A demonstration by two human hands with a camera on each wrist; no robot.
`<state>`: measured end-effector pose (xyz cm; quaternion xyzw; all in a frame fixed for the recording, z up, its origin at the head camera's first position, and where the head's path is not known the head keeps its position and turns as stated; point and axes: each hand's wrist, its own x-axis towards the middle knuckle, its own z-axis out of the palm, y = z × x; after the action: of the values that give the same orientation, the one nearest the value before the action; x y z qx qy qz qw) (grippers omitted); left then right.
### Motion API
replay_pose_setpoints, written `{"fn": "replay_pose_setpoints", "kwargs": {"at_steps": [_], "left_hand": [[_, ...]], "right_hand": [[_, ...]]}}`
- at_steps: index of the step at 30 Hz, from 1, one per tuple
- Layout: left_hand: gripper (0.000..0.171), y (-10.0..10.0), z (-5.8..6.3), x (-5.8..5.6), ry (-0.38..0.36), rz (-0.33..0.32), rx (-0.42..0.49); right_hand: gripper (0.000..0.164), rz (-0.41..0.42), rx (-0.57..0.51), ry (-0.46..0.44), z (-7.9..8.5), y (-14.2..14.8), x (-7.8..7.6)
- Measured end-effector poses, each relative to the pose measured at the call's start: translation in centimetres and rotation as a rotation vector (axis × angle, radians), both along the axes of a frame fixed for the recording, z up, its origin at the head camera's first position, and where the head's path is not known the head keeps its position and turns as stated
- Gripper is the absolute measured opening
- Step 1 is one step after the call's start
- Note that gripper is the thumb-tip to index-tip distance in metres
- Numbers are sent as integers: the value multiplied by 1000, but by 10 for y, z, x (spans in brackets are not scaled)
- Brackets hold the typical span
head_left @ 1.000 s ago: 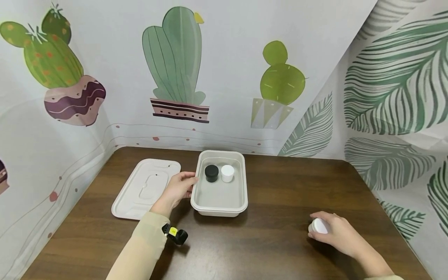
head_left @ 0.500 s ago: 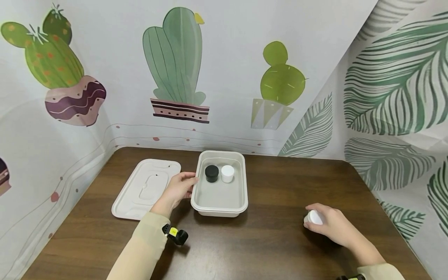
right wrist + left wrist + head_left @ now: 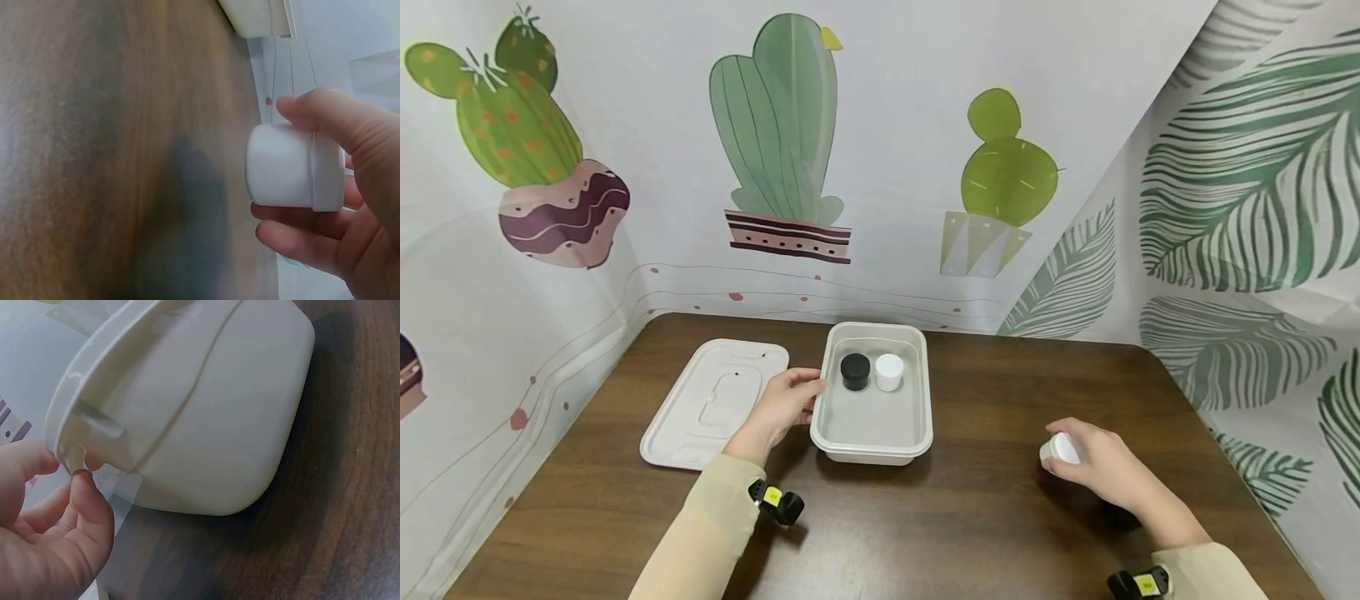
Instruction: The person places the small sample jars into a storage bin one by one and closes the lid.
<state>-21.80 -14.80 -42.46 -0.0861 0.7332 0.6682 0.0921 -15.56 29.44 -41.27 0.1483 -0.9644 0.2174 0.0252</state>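
Observation:
A pale rectangular plastic box (image 3: 871,429) stands uncovered on the table, and a black lidded jar (image 3: 855,372) and a white lidded jar (image 3: 889,372) sit side by side in its far half. My left hand (image 3: 784,406) pinches the box's left rim between thumb and fingers, as the left wrist view shows on the rim (image 3: 59,419). Out to the right, my right hand (image 3: 1101,462) holds another white jar (image 3: 284,165) with a screw lid. In the right wrist view this jar hangs above the tabletop, gripped between thumb and fingers.
The box's pale lid (image 3: 700,417) lies flat on the table, left of the box and partly behind my left hand. A brown wooden table (image 3: 970,517) carries everything. A cactus-printed wall covering (image 3: 895,167) rises behind its far edge.
My right hand, with the white jar in it, has moved left and a little farther away, toward the box. The left hand stays at the box's rim.

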Motion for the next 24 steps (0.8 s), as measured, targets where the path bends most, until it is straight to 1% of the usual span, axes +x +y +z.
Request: {"fn": "replay_pose_setpoints", "kwargs": {"at_steps": [6, 12, 18, 24], "left_hand": [[38, 0, 0, 0, 0, 1, 4], [37, -1, -3, -1, 3, 0, 9], [36, -1, -3, -1, 7, 0, 16], [36, 0, -2, 0, 4, 3, 15]], "right_hand": [[51, -14, -18, 0, 2, -4, -2], [51, -15, -43, 0, 2, -7, -4], [63, 1, -35, 31, -2, -13, -8], [62, 26, -53, 73, -1, -23, -12]]}}
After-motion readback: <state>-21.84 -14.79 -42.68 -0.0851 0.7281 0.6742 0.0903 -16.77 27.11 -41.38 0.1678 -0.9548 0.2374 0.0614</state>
